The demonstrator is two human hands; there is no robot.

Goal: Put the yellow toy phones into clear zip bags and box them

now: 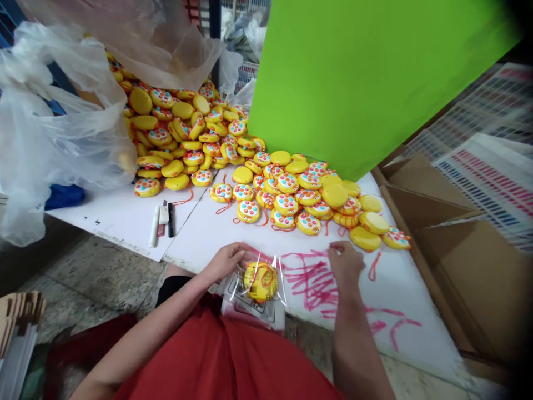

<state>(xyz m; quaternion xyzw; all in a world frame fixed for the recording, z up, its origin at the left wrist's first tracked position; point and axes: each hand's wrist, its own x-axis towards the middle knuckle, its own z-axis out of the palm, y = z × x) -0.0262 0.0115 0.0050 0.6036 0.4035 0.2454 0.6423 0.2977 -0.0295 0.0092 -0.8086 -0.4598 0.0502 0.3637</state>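
Near the table's front edge, my left hand (228,260) pinches the upper left edge of a clear plastic bag (280,278). Inside the bag lies a round yellow toy (261,280), plain side up, with an orange cord. Flat bags or sheets (250,312) show beneath it. To the right, my right hand (345,261) is closed low over the table, fingertips together; whether anything is between them is hidden. Just beyond it spreads a pile of yellow toys (287,204), many showing a white face with coloured dots. A loose orange cord loop (375,266) lies right of that hand.
A larger heap of toys (183,128) spills from a clear plastic sack (83,122) at the left. Markers (154,226) lie on the white table (191,239), which has pink scribbles. A green panel (353,83) stands behind; an open cardboard box (441,250) borders the right.
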